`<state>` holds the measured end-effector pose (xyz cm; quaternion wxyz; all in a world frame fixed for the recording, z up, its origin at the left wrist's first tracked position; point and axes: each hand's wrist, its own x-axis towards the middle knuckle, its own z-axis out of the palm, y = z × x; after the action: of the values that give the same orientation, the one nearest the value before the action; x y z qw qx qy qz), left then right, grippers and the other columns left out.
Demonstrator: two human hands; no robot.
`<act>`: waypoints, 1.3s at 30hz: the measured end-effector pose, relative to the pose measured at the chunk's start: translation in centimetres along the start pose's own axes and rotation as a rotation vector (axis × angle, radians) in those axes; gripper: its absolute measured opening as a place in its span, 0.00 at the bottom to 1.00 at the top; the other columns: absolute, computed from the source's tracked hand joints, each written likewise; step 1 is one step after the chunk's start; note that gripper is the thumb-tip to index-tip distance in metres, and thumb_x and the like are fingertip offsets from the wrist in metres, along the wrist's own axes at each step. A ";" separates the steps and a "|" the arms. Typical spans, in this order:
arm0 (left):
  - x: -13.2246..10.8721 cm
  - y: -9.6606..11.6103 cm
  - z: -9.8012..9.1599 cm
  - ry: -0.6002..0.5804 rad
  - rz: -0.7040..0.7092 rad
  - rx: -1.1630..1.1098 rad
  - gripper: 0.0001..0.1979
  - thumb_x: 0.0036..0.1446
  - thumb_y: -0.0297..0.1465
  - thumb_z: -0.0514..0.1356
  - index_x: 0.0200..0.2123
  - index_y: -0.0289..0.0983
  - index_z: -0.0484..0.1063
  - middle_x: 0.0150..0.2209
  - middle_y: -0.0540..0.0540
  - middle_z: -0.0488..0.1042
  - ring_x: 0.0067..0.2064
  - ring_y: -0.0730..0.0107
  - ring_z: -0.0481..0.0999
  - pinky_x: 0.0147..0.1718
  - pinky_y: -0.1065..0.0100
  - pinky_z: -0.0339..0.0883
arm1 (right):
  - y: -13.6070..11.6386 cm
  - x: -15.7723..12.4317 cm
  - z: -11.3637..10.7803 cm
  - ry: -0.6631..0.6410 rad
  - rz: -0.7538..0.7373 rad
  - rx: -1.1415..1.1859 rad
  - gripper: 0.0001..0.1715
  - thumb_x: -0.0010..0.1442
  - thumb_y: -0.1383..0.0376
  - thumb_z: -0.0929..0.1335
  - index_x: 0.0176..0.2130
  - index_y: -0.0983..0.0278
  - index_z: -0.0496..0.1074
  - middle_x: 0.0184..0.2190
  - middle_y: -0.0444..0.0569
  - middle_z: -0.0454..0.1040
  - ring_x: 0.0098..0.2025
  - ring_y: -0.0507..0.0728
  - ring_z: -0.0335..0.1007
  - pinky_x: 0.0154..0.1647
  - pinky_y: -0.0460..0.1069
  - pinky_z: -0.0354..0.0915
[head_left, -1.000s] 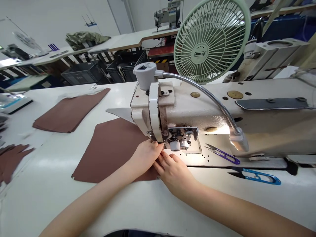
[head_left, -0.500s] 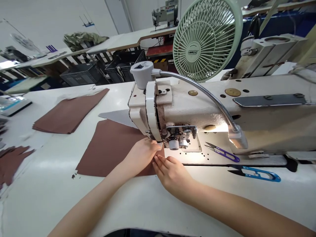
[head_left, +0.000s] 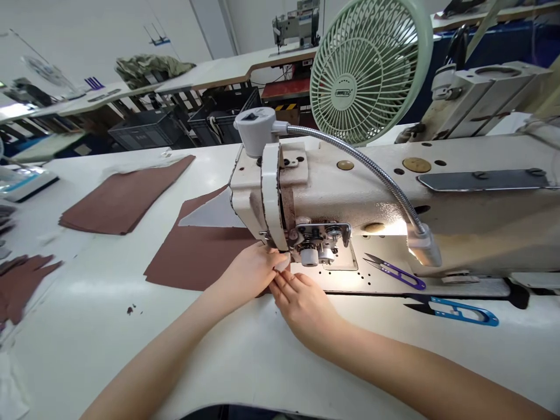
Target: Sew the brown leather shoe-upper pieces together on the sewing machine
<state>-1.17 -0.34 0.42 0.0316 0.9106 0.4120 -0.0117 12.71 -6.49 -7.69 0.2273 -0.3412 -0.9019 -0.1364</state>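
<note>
Brown panel is lying mostly leftward of both hands, long axis seemingly running sideways, right end reaching the sewing machine | left hand, nearer, is pressing on top, fingers bunched, pinch unclear | right hand is touching its near edge, fingers together, grip hidden

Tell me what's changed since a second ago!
The brown piece, still under the left hand and right hand, slid away from the person and slightly right, uncovering dark crumbs. Brown now shows beyond the pale piece too. The brown stack and purple snips stayed put.
</note>
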 end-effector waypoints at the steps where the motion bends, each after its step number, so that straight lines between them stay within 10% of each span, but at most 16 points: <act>1: -0.3 -0.2 -0.1 0.000 0.007 -0.033 0.09 0.52 0.19 0.50 0.23 0.37 0.60 0.22 0.50 0.64 0.27 0.70 0.65 0.24 0.70 0.53 | -0.5 -0.3 -0.1 -0.003 -0.006 0.030 0.20 0.63 0.72 0.59 0.51 0.76 0.70 0.51 0.59 0.72 0.53 0.62 0.67 0.45 0.54 0.67; 39: 1.3 -1.0 0.6 -0.008 -0.087 -0.118 0.12 0.57 0.24 0.51 0.24 0.36 0.71 0.26 0.50 0.72 0.30 0.70 0.68 0.28 0.69 0.57 | -1.0 2.0 -0.4 -0.315 0.214 0.178 0.35 0.65 0.52 0.58 0.58 0.78 0.62 0.58 0.65 0.62 0.60 0.67 0.57 0.59 0.59 0.56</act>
<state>-1.03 1.24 -0.24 0.0865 0.8883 0.4510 0.0077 10.81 -6.28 -6.40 0.1258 -0.4308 -0.8933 0.0238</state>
